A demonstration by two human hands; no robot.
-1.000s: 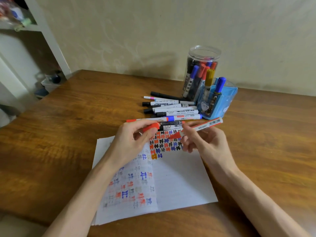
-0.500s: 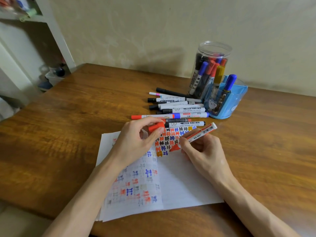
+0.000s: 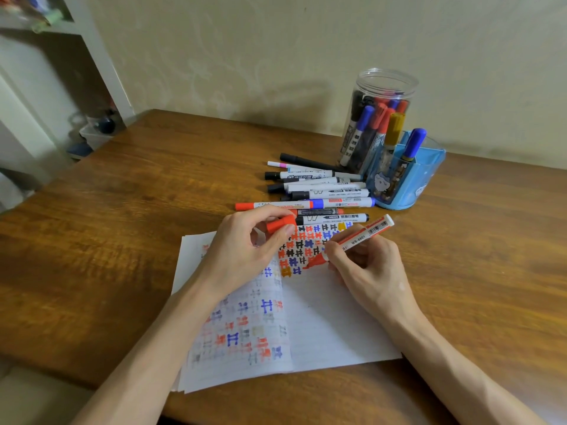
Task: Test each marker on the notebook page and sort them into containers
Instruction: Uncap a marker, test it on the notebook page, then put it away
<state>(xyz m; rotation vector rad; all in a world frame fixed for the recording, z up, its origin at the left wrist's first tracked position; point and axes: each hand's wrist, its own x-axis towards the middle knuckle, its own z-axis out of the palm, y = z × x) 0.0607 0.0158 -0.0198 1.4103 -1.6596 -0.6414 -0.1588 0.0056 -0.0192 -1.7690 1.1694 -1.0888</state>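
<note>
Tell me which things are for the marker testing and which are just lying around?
For the job: red marker in the right hand, its red cap in the left hand, notebook page, loose markers, clear jar, blue holder.
Just lying about: white shelf, blurry clutter on it, small tub below.

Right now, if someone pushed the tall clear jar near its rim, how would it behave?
The clear jar is tall and narrow, so it would probably tip rather than slide. The markers packed inside likely add weight low down, steadying it somewhat.
</note>
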